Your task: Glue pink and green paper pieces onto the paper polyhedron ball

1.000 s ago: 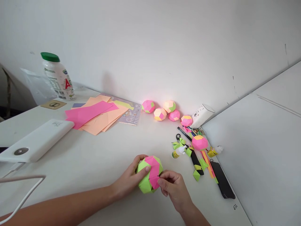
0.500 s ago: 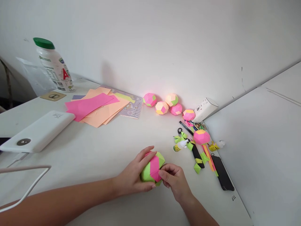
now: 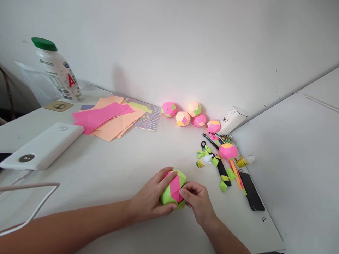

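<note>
A folded paper ball [image 3: 176, 187] in pink and lime green rests near the front of the white desk. My left hand [image 3: 155, 192] wraps round its left side, fingers over the top and thumb along the lower front. At the ball's right edge, my right hand [image 3: 197, 201] pinches the pink and green paper between thumb and fingers; the fingertips behind the paper are partly hidden. Just beyond the ball lies a small glue bottle [image 3: 204, 161] with a white cap, among lime green paper pieces [image 3: 203, 152].
Several finished paper balls [image 3: 182, 118] sit by the wall. A black-handled cutter [image 3: 224, 171], a second glue bottle [image 3: 245, 161] and a dark case [image 3: 251, 192] lie right. Paper sheets [image 3: 113, 123], a power bank [image 3: 43, 146] and a green-capped bottle [image 3: 58, 72] stand left.
The view has shifted slightly. Both hands stay on the paper ball, with the right thumb and fingers still pinching its right edge; the ball looks turned very slightly.
</note>
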The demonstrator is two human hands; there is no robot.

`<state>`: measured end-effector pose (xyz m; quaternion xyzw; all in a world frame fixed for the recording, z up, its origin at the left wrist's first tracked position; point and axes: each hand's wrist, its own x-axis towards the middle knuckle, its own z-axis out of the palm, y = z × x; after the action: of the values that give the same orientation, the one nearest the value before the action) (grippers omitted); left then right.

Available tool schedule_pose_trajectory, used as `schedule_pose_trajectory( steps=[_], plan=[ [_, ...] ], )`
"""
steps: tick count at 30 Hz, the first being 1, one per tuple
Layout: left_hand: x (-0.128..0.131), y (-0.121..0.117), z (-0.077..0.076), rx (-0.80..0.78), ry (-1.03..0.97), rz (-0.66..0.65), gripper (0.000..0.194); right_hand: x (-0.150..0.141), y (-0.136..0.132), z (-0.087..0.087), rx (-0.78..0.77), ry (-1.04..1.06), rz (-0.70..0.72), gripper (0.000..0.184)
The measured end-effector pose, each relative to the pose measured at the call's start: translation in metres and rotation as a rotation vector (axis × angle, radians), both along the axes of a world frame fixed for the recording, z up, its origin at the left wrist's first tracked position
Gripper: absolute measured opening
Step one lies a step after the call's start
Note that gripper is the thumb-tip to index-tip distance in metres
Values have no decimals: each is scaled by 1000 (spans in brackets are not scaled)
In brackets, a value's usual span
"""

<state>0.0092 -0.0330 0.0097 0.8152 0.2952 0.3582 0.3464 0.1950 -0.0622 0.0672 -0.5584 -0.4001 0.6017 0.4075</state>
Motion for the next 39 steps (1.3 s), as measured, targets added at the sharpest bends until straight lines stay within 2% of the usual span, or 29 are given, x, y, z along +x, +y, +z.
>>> schedule_pose_trajectory(
  steps=[11,17,29,39],
  plan=[
    [1,-2,-3,8,-11,-3,82,-2,0,2,-25,-3,-34,30],
    [1,-2,0,-10,-34,-7,76,-1,0,2,-38,-6,-5,29],
    [1,-2,2,10,-66,8,71,-1,-2,3,73,-27,89,29],
    [2,-2,2,38,-54,14,69,0,-2,0,122,8,144,21]
  ],
)
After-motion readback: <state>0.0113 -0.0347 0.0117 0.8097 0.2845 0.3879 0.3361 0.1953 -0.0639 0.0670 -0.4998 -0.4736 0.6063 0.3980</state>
